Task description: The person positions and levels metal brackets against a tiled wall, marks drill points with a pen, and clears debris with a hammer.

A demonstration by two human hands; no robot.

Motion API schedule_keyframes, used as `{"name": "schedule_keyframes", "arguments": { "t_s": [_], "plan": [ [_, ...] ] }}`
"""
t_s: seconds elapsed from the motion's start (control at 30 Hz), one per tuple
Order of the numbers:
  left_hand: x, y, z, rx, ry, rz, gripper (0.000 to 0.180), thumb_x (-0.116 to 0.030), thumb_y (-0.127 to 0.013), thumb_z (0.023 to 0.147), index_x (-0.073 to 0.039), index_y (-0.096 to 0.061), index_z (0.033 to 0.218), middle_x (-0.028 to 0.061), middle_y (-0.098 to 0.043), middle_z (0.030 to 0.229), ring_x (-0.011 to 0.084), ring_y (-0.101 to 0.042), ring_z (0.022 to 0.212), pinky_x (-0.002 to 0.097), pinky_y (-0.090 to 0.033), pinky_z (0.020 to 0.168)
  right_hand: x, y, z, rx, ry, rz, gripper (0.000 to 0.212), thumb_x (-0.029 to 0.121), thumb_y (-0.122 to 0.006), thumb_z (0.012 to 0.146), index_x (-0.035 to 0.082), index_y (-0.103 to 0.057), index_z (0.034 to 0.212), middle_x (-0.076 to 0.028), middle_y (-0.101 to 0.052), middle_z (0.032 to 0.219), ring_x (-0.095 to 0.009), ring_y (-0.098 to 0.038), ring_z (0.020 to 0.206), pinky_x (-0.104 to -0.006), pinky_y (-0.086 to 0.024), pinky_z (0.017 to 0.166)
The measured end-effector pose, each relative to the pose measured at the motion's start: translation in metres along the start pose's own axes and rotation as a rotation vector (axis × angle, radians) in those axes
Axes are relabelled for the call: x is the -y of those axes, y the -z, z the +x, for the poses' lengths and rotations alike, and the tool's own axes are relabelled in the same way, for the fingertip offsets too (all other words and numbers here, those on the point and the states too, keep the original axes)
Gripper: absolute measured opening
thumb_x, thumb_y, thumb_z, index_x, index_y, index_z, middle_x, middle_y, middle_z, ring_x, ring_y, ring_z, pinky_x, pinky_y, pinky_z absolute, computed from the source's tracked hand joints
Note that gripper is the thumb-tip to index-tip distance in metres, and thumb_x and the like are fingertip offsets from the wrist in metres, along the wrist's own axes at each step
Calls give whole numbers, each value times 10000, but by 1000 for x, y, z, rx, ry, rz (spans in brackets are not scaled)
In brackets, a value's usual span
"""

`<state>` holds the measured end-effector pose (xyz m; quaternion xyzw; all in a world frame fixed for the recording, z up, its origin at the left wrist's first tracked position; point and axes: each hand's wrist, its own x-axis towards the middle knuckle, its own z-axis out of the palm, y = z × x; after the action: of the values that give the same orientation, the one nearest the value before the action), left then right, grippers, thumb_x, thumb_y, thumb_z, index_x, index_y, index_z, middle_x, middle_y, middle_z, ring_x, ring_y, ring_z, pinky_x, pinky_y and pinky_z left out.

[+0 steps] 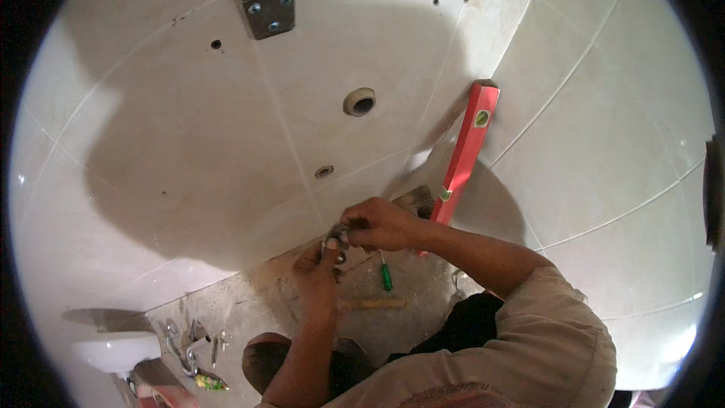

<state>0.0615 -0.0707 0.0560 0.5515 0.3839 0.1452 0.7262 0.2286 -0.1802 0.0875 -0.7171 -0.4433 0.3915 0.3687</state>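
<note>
Near the foot of the tiled wall, my two hands meet around a small, shiny, greyish part (339, 236), too small and covered to name. My left hand (316, 266) grips it from below, thumb pressed against it. From the right, my right hand (380, 224) pinches its upper side with curled fingers. Below them on the floor lies a screwdriver with a green handle (387, 277). A hammer-like wooden handle (371, 304) lies nearer to me, its left end hidden behind my left forearm.
A red spirit level (470, 147) leans in the corner at right. The wall bears a dark metal bracket (270, 7), a round pipe opening (360, 102) and drilled holes. At lower left are a white ceramic basin (117, 351), a chrome pipe (183, 355) and a yellow-green packet (211, 383).
</note>
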Motion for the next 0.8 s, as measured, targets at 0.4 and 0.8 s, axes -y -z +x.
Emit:
{"name": "schedule_keyframes", "arguments": {
  "t_s": [0.4, 0.8],
  "plan": [
    [-103, -83, -10, 258, -325, -66, 247, -275, -683, 1012, -31, -675, 969, 30, -620, 803, 102, -520, 629, 277, -410, 553, 49, 77, -46, -614, 392, 166, 173, 151, -757, 902, -14, -716, 932, -118, -716, 730, -156, -652, 639, -351, -535, 618],
    [-117, -146, -20, 320, -366, -229, 211, -260, -645, 1032, -61, -647, 961, 7, -611, 805, 78, -480, 603, 278, -399, 551, 49, 100, -90, -836, 375, 246, 171, 154, -738, 946, 1, -707, 1014, -71, -710, 728, -100, -651, 622, -300, -534, 576]
  ]
}}
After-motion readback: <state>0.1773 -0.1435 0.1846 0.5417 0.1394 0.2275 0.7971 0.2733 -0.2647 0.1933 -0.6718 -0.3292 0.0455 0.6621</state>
